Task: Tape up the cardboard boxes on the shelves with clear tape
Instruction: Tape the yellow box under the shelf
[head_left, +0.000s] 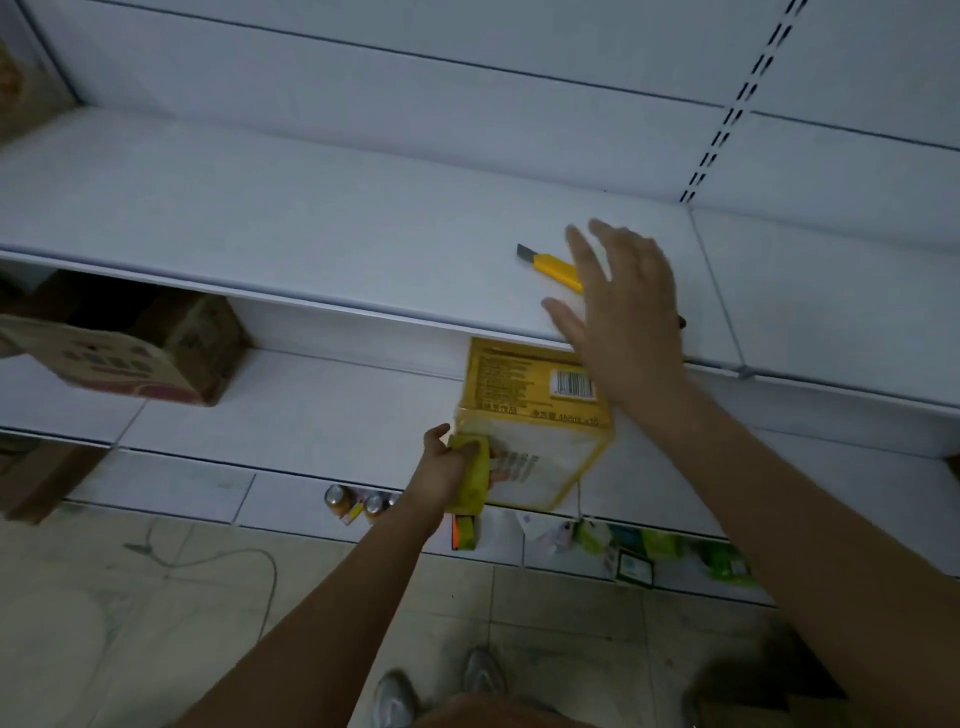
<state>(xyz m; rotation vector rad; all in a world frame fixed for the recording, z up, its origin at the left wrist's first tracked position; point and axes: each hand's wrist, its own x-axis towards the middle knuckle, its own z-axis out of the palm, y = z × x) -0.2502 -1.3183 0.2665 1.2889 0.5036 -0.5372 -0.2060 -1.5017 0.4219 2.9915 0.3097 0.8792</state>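
Head view showed the left hand (457, 457) gripping the yellow box (530, 421) at the lower shelf (311, 395) front edge; right hand (618, 306), fingers spread, hovered over the utility knife (550, 262), probably to grasp it next.

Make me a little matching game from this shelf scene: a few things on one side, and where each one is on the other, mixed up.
Things:
1. yellow utility knife
2. yellow box
3. brown cardboard box
4. drink cans

Places:
A. far left of the middle shelf
B. lowest shelf, near the floor
C. top shelf, beside the right hand
D. gripped at its flap by the left hand

Pairs: 1-C, 2-D, 3-A, 4-B
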